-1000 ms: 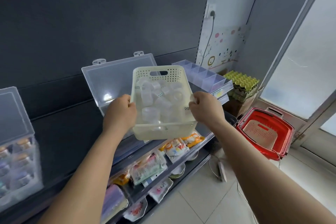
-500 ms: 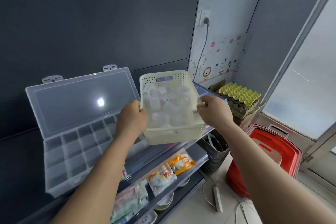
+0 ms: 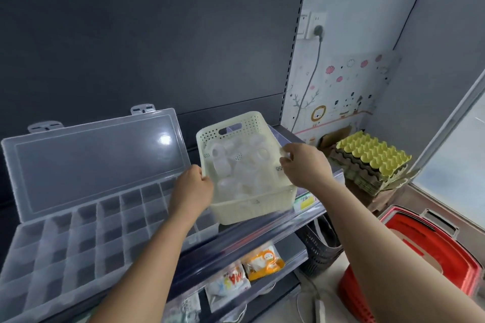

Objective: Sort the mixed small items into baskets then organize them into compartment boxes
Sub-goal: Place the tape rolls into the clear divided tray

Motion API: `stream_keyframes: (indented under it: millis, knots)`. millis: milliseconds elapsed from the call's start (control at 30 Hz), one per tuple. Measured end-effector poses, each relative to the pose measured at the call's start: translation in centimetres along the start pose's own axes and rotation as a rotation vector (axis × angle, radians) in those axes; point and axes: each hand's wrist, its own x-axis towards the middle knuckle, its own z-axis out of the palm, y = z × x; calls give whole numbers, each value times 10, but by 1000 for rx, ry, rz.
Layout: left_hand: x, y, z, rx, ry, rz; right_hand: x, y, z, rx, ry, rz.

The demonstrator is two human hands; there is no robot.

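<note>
On the dark shelf point(image 3: 265, 231) the clear compartment box point(image 3: 78, 238) lies open, lid up. Just right of it sits the cream basket point(image 3: 252, 207), the left hand point(image 3: 193, 189) gripping its left rim and the right hand point(image 3: 305, 165) its right rim. Small clear containers point(image 3: 236, 173) fill it.

The compartment box point(image 3: 65, 257) runs off the left edge, its right cells behind the left hand point(image 3: 190, 190). The clear items point(image 3: 241, 165) in the basket point(image 3: 252, 207) blur together. Whether the right hand point(image 3: 307, 165) pinches the rim or an item is unclear
</note>
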Motion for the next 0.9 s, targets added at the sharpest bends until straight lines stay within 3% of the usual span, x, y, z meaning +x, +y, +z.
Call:
stream_keyframes:
  millis: [433,700,900]
  knots:
    - [-4,7,18,170,190,-179,54,19,33,166,-195,-229]
    - [9,2,12,233,265,-213,75,8,50,202,-204,-239]
    - [25,-11,9,277,218,-221,81,1,61,158,-264,-211]
